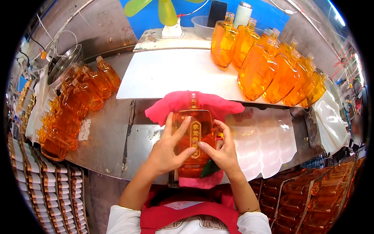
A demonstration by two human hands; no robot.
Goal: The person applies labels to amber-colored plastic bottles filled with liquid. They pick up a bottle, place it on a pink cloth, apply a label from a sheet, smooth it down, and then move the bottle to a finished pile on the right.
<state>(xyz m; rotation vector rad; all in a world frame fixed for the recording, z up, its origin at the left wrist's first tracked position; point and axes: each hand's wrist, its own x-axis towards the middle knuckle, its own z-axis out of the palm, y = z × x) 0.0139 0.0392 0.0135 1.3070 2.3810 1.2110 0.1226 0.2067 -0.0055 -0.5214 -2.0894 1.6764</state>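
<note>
An amber glass bottle (193, 136) lies flat on a pink cloth (183, 103) on the steel worktop, neck pointing away from me. A gold label (194, 138) runs down its front. My left hand (167, 150) rests on the bottle's left side, index finger pressing the label. My right hand (222, 150) holds the bottle's right side, fingertips on the label's edge, with a green tool (209, 168) tucked under its palm.
Upright amber bottles (269, 70) crowd a white lit panel (163, 74) at the back right. More bottles (74, 105) lie heaped at the left. A white label sheet (265, 144) lies to the right. Stacked label strips (43, 183) sit lower left, boxed bottles (311, 199) lower right.
</note>
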